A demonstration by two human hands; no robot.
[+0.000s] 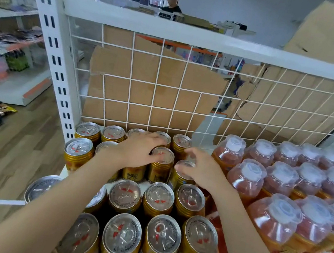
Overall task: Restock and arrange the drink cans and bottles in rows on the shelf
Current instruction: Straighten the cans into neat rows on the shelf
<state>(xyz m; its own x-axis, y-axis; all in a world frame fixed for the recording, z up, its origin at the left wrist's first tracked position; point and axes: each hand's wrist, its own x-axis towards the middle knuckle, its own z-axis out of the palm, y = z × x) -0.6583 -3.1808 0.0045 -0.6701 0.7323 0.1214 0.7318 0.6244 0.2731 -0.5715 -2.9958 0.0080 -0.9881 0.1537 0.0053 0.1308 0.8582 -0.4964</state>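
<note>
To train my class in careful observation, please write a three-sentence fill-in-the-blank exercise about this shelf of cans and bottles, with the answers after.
1. The gold cans stand to the ___ of the orange drink bottles.
2. Behind the white wire grid lean torn sheets of ___.
3. The left hand and the right hand both reach over the ___, not the bottles.
Missing words: left; cardboard; cans.
</note>
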